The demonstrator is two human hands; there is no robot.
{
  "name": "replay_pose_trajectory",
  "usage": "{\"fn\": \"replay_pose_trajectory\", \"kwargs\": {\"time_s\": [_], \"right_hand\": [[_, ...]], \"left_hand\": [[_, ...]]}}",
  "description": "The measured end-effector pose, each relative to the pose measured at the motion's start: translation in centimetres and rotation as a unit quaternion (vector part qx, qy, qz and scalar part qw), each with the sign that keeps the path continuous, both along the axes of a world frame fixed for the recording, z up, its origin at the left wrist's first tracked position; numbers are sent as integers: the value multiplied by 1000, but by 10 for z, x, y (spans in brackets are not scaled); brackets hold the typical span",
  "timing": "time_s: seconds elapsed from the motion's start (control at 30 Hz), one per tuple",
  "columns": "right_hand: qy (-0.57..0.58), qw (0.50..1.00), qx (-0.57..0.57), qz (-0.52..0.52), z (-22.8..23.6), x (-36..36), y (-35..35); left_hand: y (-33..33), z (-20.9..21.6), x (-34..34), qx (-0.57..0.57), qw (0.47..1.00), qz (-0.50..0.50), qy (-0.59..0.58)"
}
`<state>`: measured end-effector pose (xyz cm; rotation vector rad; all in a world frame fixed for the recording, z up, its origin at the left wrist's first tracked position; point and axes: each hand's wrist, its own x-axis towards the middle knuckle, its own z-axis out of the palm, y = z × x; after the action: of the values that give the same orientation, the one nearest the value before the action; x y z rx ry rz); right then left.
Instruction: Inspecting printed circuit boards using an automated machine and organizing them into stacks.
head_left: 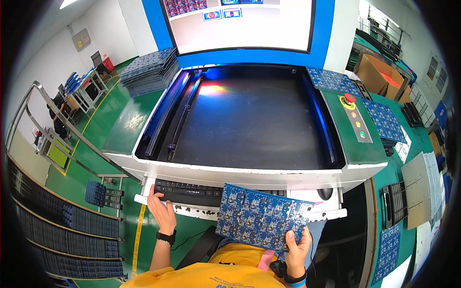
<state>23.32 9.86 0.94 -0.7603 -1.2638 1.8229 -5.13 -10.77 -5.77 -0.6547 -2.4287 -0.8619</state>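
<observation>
My right hand (297, 250) grips the lower right corner of a blue circuit board panel (257, 214), with the thumb on top. Rows of repeated small boards fill the panel, which is tilted in front of my yellow shirt and covers part of the keyboard. My left hand (162, 213) rests at the left end of the black keyboard (189, 191), fingers extended and holding nothing. The keyboard lies on a white pull-out tray (185, 210) with chipped edges. Above it, a machine's dark bed (254, 125) has no board on it.
A monitor (249, 26) stands behind the bed. Board stacks sit at left (149, 72) and right (384, 120). A red stop button (349, 98) tops the right panel. A mouse (325, 193) lies on the tray. Racks of boards (72, 230) and a metal rail (72, 127) stand left.
</observation>
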Motion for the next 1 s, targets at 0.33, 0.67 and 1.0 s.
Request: {"fn": "replay_pose_trajectory", "kwargs": {"time_s": [0.33, 0.67, 1.0], "right_hand": [[-2, 1000, -5, 4, 2, -6, 6], [3, 1000, 7, -7, -2, -8, 8], [-17, 1000, -19, -12, 8, 8, 8]], "left_hand": [[2, -3, -10, -31, 999, -10, -4], [3, -3, -10, -27, 1000, -7, -15], [9, 24, 16, -21, 999, -31, -17]]}}
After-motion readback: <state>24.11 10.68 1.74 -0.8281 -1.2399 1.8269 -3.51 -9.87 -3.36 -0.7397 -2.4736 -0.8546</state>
